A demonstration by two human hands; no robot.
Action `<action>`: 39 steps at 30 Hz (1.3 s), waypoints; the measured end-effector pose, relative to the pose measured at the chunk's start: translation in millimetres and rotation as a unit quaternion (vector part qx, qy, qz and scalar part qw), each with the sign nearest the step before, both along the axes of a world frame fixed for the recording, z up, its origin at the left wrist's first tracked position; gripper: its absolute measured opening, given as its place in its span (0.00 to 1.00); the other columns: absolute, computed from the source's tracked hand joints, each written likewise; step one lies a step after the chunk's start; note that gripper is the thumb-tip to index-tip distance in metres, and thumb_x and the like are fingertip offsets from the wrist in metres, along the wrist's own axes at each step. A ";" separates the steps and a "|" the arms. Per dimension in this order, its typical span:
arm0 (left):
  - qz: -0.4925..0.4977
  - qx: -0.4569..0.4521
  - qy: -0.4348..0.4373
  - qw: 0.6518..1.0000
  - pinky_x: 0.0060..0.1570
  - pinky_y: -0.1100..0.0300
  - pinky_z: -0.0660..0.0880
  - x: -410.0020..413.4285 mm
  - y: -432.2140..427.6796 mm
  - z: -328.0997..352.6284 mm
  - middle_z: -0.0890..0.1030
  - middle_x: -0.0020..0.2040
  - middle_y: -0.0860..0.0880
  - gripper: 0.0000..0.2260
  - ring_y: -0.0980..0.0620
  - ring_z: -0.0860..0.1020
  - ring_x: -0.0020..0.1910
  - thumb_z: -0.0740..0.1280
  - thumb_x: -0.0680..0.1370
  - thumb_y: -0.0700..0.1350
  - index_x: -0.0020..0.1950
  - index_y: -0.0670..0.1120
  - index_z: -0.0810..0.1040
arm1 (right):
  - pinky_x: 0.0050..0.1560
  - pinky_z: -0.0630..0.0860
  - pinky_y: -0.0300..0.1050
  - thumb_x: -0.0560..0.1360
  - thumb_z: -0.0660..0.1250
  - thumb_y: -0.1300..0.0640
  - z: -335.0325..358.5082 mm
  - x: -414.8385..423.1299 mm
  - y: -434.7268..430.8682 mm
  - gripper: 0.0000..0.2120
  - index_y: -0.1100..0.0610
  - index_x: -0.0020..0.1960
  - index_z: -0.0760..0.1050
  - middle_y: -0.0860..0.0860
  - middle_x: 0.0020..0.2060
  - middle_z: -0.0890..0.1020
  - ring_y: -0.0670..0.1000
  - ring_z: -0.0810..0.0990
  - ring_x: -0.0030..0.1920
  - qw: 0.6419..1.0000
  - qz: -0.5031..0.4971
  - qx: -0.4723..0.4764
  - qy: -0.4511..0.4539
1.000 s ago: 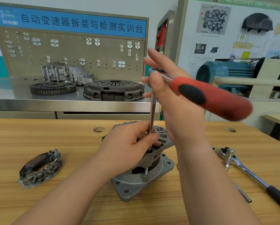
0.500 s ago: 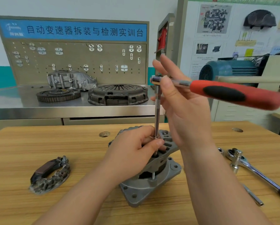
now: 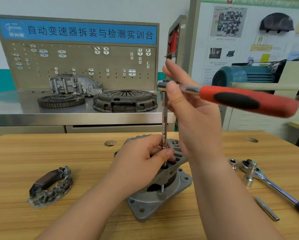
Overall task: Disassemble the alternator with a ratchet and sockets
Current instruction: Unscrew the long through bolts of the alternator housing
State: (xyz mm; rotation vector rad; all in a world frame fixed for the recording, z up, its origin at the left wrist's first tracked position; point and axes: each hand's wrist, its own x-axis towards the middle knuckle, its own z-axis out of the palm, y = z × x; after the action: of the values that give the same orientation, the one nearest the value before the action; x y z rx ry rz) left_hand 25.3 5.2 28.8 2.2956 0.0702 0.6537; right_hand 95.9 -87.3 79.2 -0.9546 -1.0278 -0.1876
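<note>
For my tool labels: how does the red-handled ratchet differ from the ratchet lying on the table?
The red-handled ratchet is held up by the right hand; the chrome ratchet lies untouched on the table. The red-handled ratchet carries a long extension bar down to the alternator; the chrome ratchet has only a short fitting. Both have shiny metal heads.

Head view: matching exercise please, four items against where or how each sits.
Items:
1. red ratchet
2. extension
3. rectifier
4. chrome ratchet

States:
A. lying on the table, right of the alternator
B. held by the right hand, handle pointing right
C. lying on the table, left of the alternator
D. upright, lower end pinched by the left hand

Pairs: 1-B, 2-D, 3-C, 4-A
</note>
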 end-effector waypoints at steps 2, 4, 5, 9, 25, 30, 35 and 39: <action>-0.003 0.005 -0.007 1.000 0.51 0.50 0.77 -0.4 -0.5 0.1 0.83 0.41 0.65 0.04 0.62 0.82 0.45 0.66 0.79 0.47 0.47 0.54 0.79 | 0.58 0.74 0.42 0.76 0.65 0.51 -0.2 -1.2 1.6 0.11 0.40 0.57 0.77 0.40 0.57 0.82 0.41 0.79 0.57 0.999 0.031 -0.004 0.012; -0.009 0.009 -0.019 1.000 0.49 0.49 0.77 -1.0 -1.6 0.4 0.83 0.39 0.66 0.03 0.62 0.81 0.42 0.65 0.79 0.49 0.47 0.55 0.78 | 0.50 0.76 0.39 0.79 0.61 0.48 1.1 -0.7 2.0 0.12 0.43 0.61 0.75 0.42 0.58 0.82 0.47 0.83 0.53 0.989 0.119 -0.002 0.087; -0.011 0.013 -0.024 1.000 0.47 0.50 0.77 -1.6 -2.2 0.7 0.82 0.38 0.66 0.04 0.63 0.80 0.41 0.64 0.79 0.52 0.46 0.56 0.78 | 0.47 0.78 0.40 0.81 0.57 0.47 1.5 0.2 1.1 0.13 0.46 0.63 0.73 0.44 0.56 0.83 0.50 0.84 0.50 0.979 0.160 0.002 0.125; -0.012 0.045 -0.029 0.998 0.40 0.57 0.74 -2.6 -2.3 0.3 0.78 0.31 0.68 0.06 0.65 0.76 0.33 0.63 0.79 0.50 0.42 0.58 0.75 | 0.41 0.79 0.41 0.83 0.49 0.45 1.3 -2.7 0.9 0.19 0.49 0.66 0.70 0.50 0.48 0.86 0.51 0.85 0.42 0.955 0.221 -0.006 0.199; -0.012 0.035 -0.018 0.999 0.44 0.50 0.78 -2.7 -1.8 0.3 0.81 0.35 0.66 0.05 0.59 0.80 0.37 0.64 0.79 0.48 0.47 0.54 0.79 | 0.52 0.79 0.44 0.81 0.56 0.44 -0.1 -2.7 3.0 0.15 0.46 0.61 0.75 0.46 0.54 0.84 0.50 0.83 0.51 0.980 0.133 0.012 0.149; 0.007 0.012 -0.006 1.000 0.47 0.52 0.78 -1.6 -2.3 1.0 0.82 0.41 0.68 0.05 0.65 0.81 0.41 0.65 0.77 0.48 0.48 0.56 0.80 | 0.69 0.70 0.50 0.75 0.66 0.47 -2.0 -5.6 6.0 0.10 0.38 0.55 0.79 0.37 0.60 0.79 0.44 0.74 0.67 1.000 0.008 0.025 -0.015; -0.008 0.004 -0.018 1.000 0.47 0.52 0.77 -3.3 -3.3 0.3 0.83 0.39 0.64 0.08 0.63 0.81 0.42 0.63 0.78 0.53 0.50 0.54 0.80 | 0.51 0.79 0.42 0.81 0.54 0.44 1.2 -1.0 1.9 0.16 0.47 0.62 0.74 0.46 0.56 0.84 0.52 0.84 0.54 0.972 0.176 0.013 0.153; -0.006 0.026 -0.012 1.000 0.45 0.58 0.76 -1.6 -0.5 -1.1 0.82 0.37 0.67 0.04 0.68 0.79 0.39 0.65 0.79 0.48 0.47 0.55 0.80 | 0.51 0.77 0.44 0.81 0.55 0.44 0.8 0.7 -0.9 0.15 0.45 0.58 0.77 0.46 0.53 0.85 0.48 0.83 0.52 0.983 0.115 -0.015 0.140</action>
State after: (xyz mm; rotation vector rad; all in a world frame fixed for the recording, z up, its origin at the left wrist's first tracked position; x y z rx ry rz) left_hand 23.8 4.6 27.6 2.3363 0.0279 0.6841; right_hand 96.6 -88.2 80.0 -0.8547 -0.8724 0.1515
